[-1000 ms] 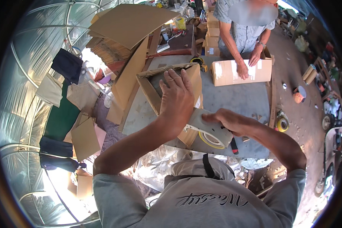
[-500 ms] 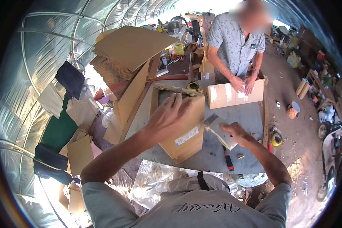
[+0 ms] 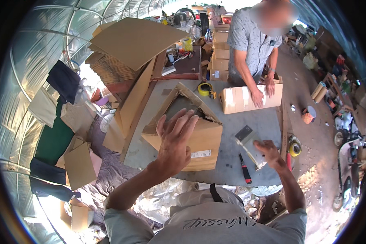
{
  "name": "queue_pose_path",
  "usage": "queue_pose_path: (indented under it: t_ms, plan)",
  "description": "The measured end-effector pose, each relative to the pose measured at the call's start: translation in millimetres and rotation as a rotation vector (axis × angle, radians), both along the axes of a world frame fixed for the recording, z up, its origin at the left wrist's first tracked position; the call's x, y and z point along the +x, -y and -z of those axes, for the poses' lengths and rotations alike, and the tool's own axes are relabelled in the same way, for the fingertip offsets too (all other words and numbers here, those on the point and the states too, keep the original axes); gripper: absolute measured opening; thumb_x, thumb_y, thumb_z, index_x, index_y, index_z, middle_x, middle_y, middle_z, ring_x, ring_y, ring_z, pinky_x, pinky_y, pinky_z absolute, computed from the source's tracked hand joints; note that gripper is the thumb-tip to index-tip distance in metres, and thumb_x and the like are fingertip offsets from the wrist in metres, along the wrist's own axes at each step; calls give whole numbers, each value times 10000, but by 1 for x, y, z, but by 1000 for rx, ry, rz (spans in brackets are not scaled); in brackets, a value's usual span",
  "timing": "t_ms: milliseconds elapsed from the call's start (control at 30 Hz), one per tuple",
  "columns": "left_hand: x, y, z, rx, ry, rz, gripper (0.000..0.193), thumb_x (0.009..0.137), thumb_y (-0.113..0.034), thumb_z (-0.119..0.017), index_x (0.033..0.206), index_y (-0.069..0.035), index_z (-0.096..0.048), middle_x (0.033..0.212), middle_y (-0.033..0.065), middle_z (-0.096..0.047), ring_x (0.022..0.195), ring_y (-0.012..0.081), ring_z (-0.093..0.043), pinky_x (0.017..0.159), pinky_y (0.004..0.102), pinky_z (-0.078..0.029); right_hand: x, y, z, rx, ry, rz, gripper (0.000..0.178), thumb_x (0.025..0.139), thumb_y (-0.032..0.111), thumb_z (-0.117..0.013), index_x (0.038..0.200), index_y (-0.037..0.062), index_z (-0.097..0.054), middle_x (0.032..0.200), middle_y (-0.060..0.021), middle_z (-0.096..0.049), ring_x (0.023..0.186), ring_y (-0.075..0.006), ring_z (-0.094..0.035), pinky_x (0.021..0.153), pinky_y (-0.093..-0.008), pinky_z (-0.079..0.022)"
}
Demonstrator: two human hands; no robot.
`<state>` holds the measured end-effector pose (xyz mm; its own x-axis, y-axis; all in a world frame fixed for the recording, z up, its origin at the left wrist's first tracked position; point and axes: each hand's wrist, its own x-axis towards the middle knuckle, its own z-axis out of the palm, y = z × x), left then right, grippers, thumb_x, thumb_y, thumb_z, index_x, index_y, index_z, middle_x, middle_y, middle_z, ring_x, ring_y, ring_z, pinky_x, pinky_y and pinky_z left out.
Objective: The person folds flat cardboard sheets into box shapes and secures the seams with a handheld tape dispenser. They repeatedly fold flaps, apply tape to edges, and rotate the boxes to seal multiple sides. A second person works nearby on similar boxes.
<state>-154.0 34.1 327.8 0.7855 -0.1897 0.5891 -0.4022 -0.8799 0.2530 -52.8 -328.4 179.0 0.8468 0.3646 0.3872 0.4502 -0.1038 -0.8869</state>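
My left hand [image 3: 175, 140] is over the near side of a brown cardboard box [image 3: 205, 140], fingers spread and bent a little, holding nothing. Whether the palm touches the cardboard is hidden. The box sits at an angle on the grey-topped table [image 3: 240, 122], its frame-like open side with ragged edges up, and a white label on its near face. To its right, my right hand [image 3: 270, 153] is closed on a broad scraper [image 3: 250, 144] with a dark blade and a pale, smeared body. A red and black utility knife [image 3: 245, 168] lies just left of that hand.
Across the table a co-worker [image 3: 252, 44] presses both hands on a taped carton [image 3: 252, 97]. A yellow tape measure [image 3: 206, 89] lies behind my box. Large cardboard sheets [image 3: 136, 40] are stacked at the left. A tape roll [image 3: 295, 149] is beside the right edge.
The box has turned on the table, its open side now facing more toward me. My left hand has come nearer, fingers raised. My right hand and the scraper have shifted right and slightly nearer.
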Motion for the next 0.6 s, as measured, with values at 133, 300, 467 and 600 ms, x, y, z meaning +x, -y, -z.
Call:
queue_pose_path:
  t_ms: [133,300,467,600]
  plan:
    - [30,-36,-3,-20,-41,370,638,623,95,-580,1230,-70,-689,1313,86,-673,1316,262,-591,1116,479,-296,3,-3,-48,-176,-110,83,552,1039,483,-590,905,-48,-656,685,-6,-588,585,-90,-500,525,-324,-378]
    - [59,-52,-17,-184,-108,658,453,714,86,-556,1107,-50,-734,1200,93,-732,1166,257,-684,1031,421,-392,8,-35,-104,16,-322,102,635,979,597,-621,940,-33,-689,738,-3,-615,635,-79,-511,548,-274,-361]
    - [75,-72,-19,-428,-299,510,233,901,-19,-628,1117,-20,-718,1136,89,-739,1035,201,-702,961,375,-470,6,-71,-165,-105,-208,-28,604,995,541,-635,990,-60,-697,743,-25,-626,667,-103,-535,581,-296,-400]
    - [93,-65,-29,-611,-342,343,321,1021,-184,-642,1285,0,-634,1219,90,-690,1109,163,-640,1004,340,-471,9,-103,-183,-186,-56,-80,548,1010,472,-658,982,-75,-685,712,-57,-611,669,-131,-536,610,-339,-442]
